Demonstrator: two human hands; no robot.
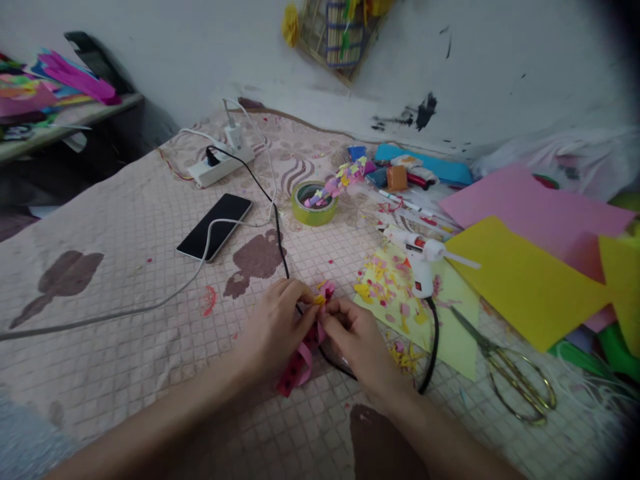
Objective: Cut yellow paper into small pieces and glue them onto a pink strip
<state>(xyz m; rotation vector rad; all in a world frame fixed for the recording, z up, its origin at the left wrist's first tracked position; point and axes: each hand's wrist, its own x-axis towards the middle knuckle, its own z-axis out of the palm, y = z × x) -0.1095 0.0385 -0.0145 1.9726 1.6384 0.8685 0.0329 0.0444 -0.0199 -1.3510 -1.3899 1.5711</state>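
Near the centre, my left hand [280, 320] pinches a small yellow piece [319, 300] at the top of a pink paper strip [295, 373]. My right hand [357, 337] is closed on the same pink strip from the other side, its fingertips close to the left ones. The strip hangs below both hands, with dark spots and a curled lighter pink band. Right of my hands, a white glue gun [421, 267] lies on a pale yellow sheet [460, 333] scattered with small yellow and pink cut pieces.
Gold-handled scissors [520, 380] lie at the right, below yellow [525, 273] and pink sheets [535, 207]. A tape roll [314, 212] holds a flowered stick. A black phone [216, 227] and white power strip [223, 167] are left. A black cable passes under my hands.
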